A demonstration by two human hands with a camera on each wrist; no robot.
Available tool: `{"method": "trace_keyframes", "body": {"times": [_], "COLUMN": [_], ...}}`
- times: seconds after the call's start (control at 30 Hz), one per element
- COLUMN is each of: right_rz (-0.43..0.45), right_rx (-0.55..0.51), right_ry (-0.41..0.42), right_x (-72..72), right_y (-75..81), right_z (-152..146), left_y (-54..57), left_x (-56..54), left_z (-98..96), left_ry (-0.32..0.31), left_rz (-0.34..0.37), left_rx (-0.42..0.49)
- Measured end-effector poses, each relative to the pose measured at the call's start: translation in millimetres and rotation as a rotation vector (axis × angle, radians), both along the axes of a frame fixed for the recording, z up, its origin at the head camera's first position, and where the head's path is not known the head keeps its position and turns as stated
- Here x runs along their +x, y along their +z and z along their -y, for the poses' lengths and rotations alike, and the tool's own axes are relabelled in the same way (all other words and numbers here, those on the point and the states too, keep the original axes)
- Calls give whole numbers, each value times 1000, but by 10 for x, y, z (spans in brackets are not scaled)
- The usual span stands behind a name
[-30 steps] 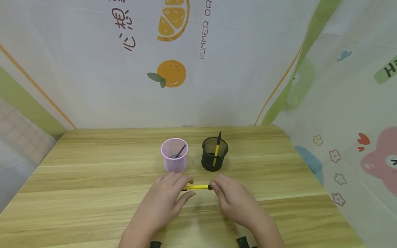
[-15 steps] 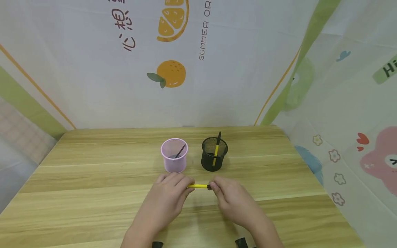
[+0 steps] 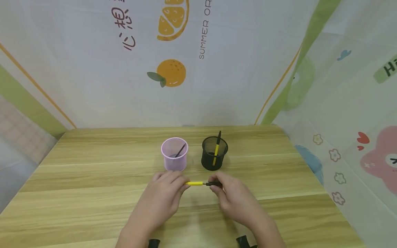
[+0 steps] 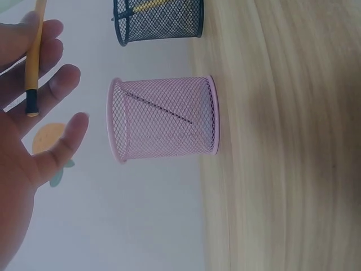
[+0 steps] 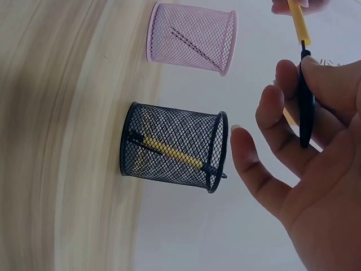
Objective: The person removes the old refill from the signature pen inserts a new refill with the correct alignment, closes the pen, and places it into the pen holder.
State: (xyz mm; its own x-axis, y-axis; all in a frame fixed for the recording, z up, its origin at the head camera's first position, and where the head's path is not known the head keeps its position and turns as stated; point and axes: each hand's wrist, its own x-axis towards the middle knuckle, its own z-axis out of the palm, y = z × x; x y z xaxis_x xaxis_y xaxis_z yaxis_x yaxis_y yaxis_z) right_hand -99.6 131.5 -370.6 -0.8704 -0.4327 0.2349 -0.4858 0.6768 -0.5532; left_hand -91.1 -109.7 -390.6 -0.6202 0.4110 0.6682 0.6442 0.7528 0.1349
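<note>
"Pen parts first: where are they?"

"Between the two hands, held above the tabletop. The left hand [image 3: 165, 193] pinches the yellow barrel [image 3: 196, 183] between thumb and fingers, the little finger spread away from it. The right hand [image 3: 232, 194] pinches a black tapered piece [image 5: 306, 110], its other fingers loosely bent."

"Do the parts meet?"

"A thin dark rod [image 3: 204, 184] bridges the gap from barrel to black piece. How far it goes into either, I cannot tell. At the left palm, the barrel ends in a dark band [image 4: 32, 101]."

"What is nearest beyond the hands?"

"Just past the left hand is an upright pink mesh cup [image 3: 169, 164], a dark stick [image 3: 180, 151] leaning inside. Just past the right is an upright black mesh cup [image 3: 206, 161], and in it a yellow-and-black pen [image 3: 216, 148] tilts, its black end above the rim."

"And the surface?"

"Wood-grain tabletop [image 3: 93, 179], pale yellow-brown, the streaks running mostly from the left hand's side to the right's."

"The room?"

"White cloth [image 3: 235, 86] hangs behind the table, straight ahead of the hands, printed with a whole orange [image 3: 171, 73], an orange slice [image 3: 172, 21] and sideways lettering [image 3: 204, 31]. Off to the right hand's side, another printed cloth [image 3: 350, 110] shows a pink figure [image 3: 379, 160] and small flower outlines [image 3: 335, 155]. Out on the left hand's side runs a green band [image 3: 28, 100]."
</note>
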Motion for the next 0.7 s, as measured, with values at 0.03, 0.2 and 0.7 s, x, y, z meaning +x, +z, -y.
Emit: {"method": "trace_keyframes", "body": {"times": [0.03, 0.2, 0.7], "right_rz": [-12, -103, -117], "right_rx": [-1, -12, 5], "right_ry": [9, 79, 93], "right_x": [-2, -11, -31], "right_y": [-1, -22, -33], "right_z": [-4, -31, -111], "left_y": [0, 2, 42], "left_x": [-2, -5, 35], "left_z": [5, 23, 86], "left_ry": [0, 3, 39], "left_rz": [-1, 10, 68], "left_rx": [-2, -12, -29]}}
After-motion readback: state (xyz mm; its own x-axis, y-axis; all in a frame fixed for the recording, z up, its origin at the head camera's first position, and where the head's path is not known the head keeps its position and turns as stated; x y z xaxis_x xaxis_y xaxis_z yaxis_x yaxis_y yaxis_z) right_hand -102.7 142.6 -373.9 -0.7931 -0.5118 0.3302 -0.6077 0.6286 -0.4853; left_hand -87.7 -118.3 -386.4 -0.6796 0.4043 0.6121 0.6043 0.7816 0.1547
